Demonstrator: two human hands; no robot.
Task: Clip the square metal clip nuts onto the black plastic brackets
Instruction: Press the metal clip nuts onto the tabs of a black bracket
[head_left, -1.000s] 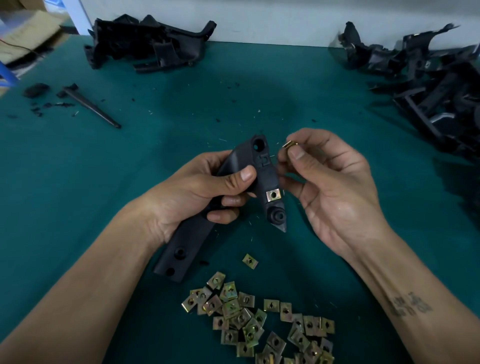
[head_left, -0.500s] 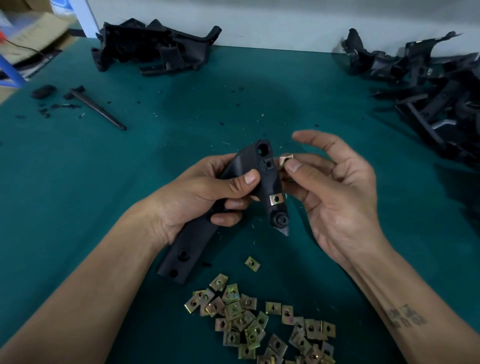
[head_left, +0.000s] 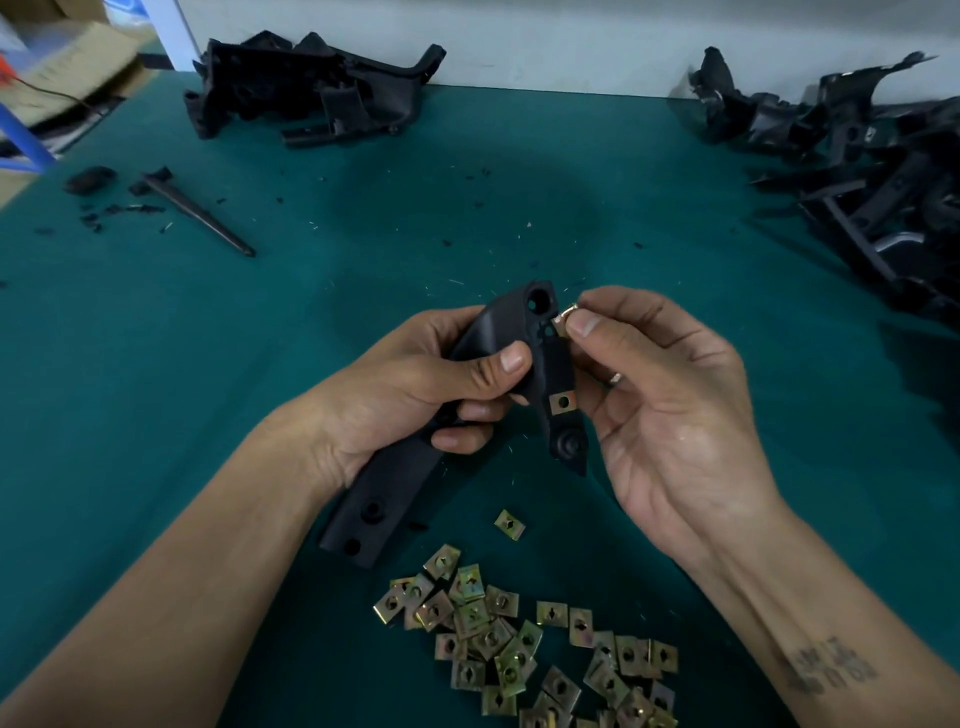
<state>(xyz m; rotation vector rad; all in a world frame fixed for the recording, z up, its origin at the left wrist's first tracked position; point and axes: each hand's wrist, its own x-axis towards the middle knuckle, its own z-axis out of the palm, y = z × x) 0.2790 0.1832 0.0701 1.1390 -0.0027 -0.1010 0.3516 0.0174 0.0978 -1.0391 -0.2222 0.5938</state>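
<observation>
My left hand (head_left: 415, 384) grips a long black plastic bracket (head_left: 395, 478) around its middle, above the green table. One square brass-coloured clip nut (head_left: 562, 402) sits clipped on the bracket's right edge, near its lower tip. My right hand (head_left: 670, 410) pinches a second clip nut (head_left: 565, 318) between thumb and forefinger, pressed against the bracket's upper right edge just below its round hole. A pile of several loose clip nuts (head_left: 519, 644) lies on the table near me.
A single clip nut (head_left: 509, 524) lies apart from the pile. Black plastic brackets are heaped at the back left (head_left: 311, 88) and along the right (head_left: 872, 171). A dark pointed tool (head_left: 197, 213) and plastic scraps lie at the left on the green table (head_left: 156, 338).
My right hand has brought the pinched clip nut in against the bracket's upper edge, with its fingers curling closer. The left hand keeps its hold on the bracket.
</observation>
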